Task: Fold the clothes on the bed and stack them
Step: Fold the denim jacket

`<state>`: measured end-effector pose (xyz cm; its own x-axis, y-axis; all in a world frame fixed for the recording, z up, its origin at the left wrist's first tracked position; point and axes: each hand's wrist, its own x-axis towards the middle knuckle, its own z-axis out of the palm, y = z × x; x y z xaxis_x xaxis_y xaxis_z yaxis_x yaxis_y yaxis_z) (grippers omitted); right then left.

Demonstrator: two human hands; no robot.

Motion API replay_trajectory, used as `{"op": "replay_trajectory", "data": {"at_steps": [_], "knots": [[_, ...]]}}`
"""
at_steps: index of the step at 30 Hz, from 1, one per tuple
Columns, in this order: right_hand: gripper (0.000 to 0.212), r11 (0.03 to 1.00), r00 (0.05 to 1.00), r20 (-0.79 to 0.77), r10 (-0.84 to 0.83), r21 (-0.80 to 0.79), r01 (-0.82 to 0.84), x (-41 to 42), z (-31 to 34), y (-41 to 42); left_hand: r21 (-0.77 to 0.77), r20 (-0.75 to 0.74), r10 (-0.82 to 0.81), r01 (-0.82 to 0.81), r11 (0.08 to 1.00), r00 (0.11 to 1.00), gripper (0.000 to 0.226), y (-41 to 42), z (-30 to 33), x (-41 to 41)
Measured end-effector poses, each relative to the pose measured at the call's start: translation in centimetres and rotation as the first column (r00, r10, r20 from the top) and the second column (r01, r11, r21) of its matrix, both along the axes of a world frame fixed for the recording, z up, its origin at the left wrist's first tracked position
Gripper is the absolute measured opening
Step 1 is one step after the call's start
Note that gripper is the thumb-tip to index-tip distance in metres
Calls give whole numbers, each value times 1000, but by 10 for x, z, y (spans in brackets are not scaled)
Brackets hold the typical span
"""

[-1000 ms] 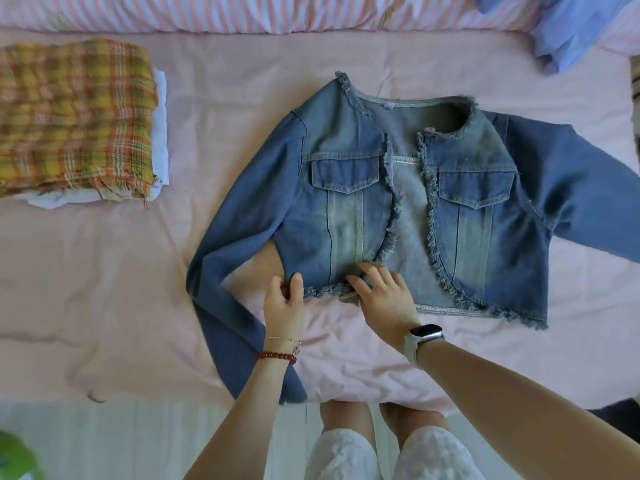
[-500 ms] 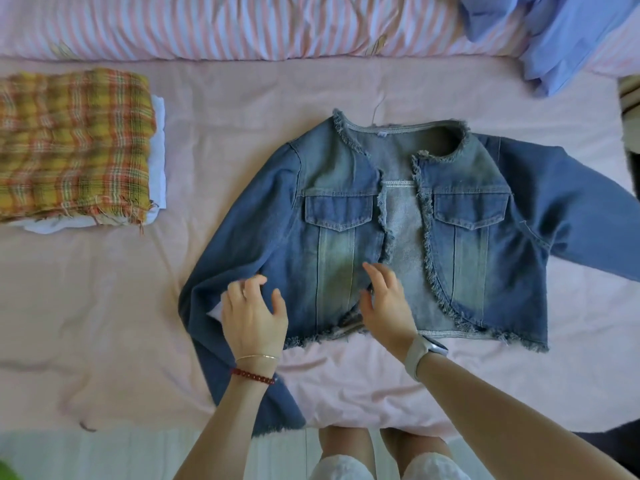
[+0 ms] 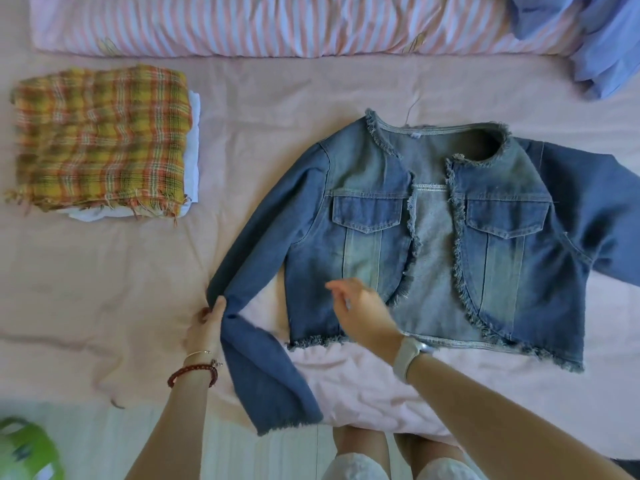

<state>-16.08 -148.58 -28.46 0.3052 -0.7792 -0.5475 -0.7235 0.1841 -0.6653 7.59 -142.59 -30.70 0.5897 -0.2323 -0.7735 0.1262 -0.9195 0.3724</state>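
Denim jacket [image 3: 363,258] right sleeve cut off, left hand [image 3: 204,327] pinching left sleeve [image 3: 252,306]

Denim jacket [image 3: 436,244] spread front-up and open on the bed [image 3: 104,289], one sleeve bent, folded plaid cloth [image 3: 100,140] stacked on white garment [image 3: 194,147] at far left, blue clothes [image 3: 602,39] heaped top right

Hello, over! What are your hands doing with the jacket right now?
Left hand gripping jacket sleeve. Right hand open above hem. Denim jacket flat, unfolded.

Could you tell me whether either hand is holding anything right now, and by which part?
The left hand grips the denim jacket at the bend of its sleeve. The right hand is open above the jacket's hem, holding nothing.
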Motion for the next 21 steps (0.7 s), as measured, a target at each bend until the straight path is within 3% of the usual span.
{"op": "replay_trajectory", "data": {"at_steps": [2,4,7,9,11,13,15,18,21], "knots": [[29,991,986,148,-75,120,57,17,6,21,-66,-166,31,-42,997,986,29,-3,10,-2],[32,972,969,234,-82,233,26,27,8,42,-159,-210,2,-36,987,978,14,-3,24,-6],[35,936,959,282,-28,344,-74,35,10,66,-336,-343,-75,-47,941,936,21,-2,49,-23],[19,938,948,309,-80,345,-34,38,13,76,-393,-399,-111,-60,918,910,26,-4,66,-35],[7,926,926,322,-196,372,66,38,20,78,-453,-275,-138,-2,891,951,29,-9,76,-40],[9,902,892,338,-301,404,152,29,29,71,-483,-7,-145,124,867,989,34,-18,82,-42],[13,867,847,342,-406,438,239,9,41,56,-464,204,-194,269,844,960,35,-35,86,-49],[14,811,806,298,-511,479,337,-39,61,16,-556,218,-375,431,710,901,24,-70,91,-74],[24,817,855,100,-508,370,442,-101,70,-33,-622,214,-629,601,502,747,5,-105,89,-107]]}}
